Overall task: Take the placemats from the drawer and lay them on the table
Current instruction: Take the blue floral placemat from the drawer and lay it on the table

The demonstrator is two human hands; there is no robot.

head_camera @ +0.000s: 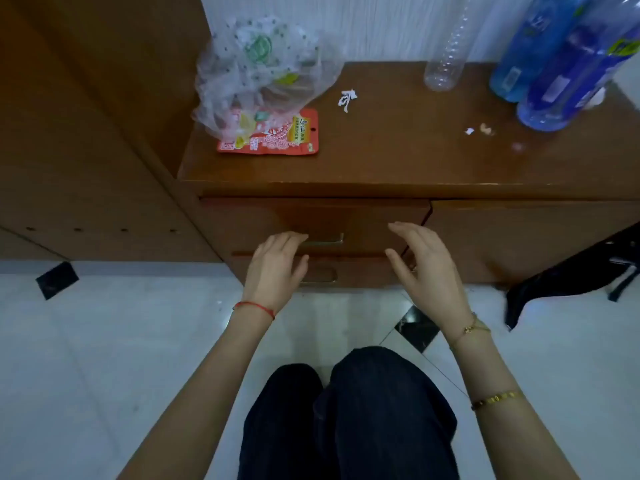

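You are only at the start. The top drawer (311, 223) looks closed, so the placemats must be inside, hidden. Your left hand (277, 268) is by the handle (325, 239), your right hand (426, 265) nearby; both loose, holding nothing

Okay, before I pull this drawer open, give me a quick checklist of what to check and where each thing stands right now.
1. Top drawer shut: ok, front flush.
2. Handle reachable: ok, left hand at its left end, not gripping yet.
3. Right hand free: ok, open, holding nothing.
4. Placemats inside: cannot tell, drawer is shut.
5. Tabletop free for mats: not ok, plastic bag, red packet, bottles and scraps sit on it.
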